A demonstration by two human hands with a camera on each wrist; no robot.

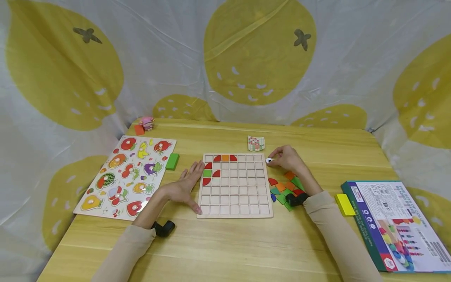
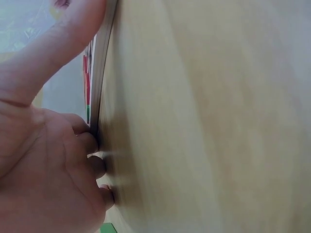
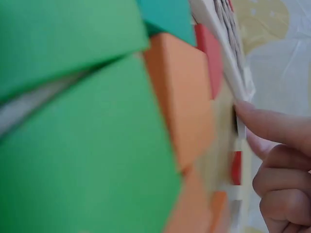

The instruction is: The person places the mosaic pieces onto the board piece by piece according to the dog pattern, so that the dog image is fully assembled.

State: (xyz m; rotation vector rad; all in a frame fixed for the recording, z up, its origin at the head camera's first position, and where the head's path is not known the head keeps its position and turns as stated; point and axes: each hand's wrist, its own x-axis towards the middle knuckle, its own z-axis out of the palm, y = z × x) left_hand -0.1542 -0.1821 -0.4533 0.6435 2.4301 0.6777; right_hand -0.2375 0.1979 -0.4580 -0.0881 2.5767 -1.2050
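A square wooden grid board [image 1: 243, 200] lies mid-table. Red quarter-round tiles, an orange square [image 1: 225, 158] and a green square [image 1: 207, 173] fill some cells at its upper left. My left hand [image 1: 181, 190] lies spread along the board's left edge, fingertips near the upper side and thumb at the lower corner. Between thumb and finger, my right hand [image 1: 287, 158] pinches a small white round piece with a black dot [image 1: 269, 160], just beside the board's upper right edge. In the right wrist view, the other fingers of that hand [image 3: 282, 174] are curled.
Loose coloured tiles [image 1: 280, 187] lie heaped right of the board, below my right wrist. A small pattern card [image 1: 256, 143] sits behind it. To the left are a fruit puzzle [image 1: 119, 180], a green block [image 1: 172, 161] and a pink toy [image 1: 147, 123]; rightward, a yellow block [image 1: 345, 205] and a box [image 1: 398, 227].
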